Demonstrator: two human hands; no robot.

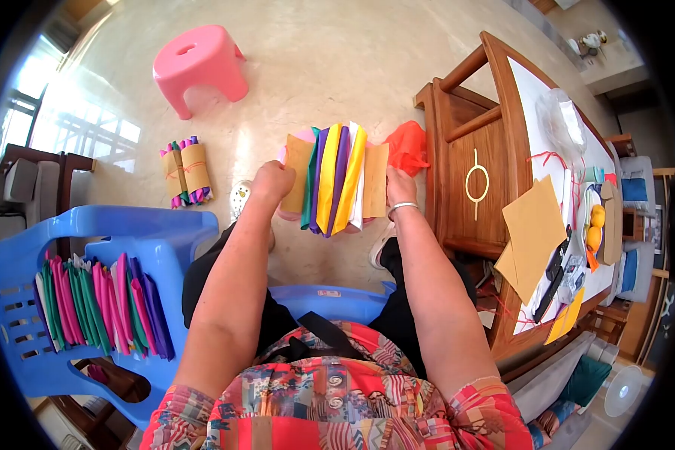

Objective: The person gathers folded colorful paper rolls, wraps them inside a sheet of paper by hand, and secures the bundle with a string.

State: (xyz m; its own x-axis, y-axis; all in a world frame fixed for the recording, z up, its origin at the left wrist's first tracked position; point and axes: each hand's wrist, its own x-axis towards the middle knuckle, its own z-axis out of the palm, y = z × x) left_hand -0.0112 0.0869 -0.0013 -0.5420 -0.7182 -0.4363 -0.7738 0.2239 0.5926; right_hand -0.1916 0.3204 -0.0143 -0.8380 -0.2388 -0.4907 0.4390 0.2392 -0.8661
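A bundle of folded strips (334,180) in green, purple, yellow and white stands between two brown paper pieces in front of me. My left hand (274,182) is closed on the left brown piece (298,174). At the right end, my right hand (400,187) is closed on the other brown piece (376,181); its fingers are partly hidden. Part of a pink surface shows beneath the bundle. A red plastic bag (408,146) lies just beyond my right hand.
Tied rolls (187,172) lie on the floor at left, near a pink stool (199,67). A blue chair (142,225) holds more folded strips (101,304). At right, a wooden table (506,97) bears brown sheets (536,225), plastic and tools.
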